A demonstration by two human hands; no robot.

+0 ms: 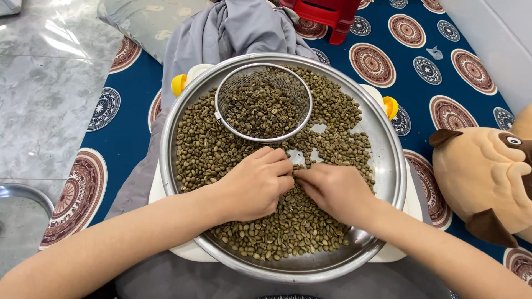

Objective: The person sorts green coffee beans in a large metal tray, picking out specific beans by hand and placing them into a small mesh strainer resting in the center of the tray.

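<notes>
Left hand (255, 185) and right hand (332, 191), both curled with fingertips pinched together, rest on greenish beans (288, 227) in a steel tray (388, 144).
Just beyond the knuckles sits a bean-filled wire sieve (263, 102); farther off, a red stool (327, 14).

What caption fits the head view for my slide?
Two hands, left hand and right hand, sort green beans in a steel tray.

We see a blue medallion mat (410, 66) over grey tile floor (50, 99). On the mat: cushion (144, 19) at its far-left corner, red stool (327, 14) at far edge, plush dog (482, 177) at right edge.
</notes>
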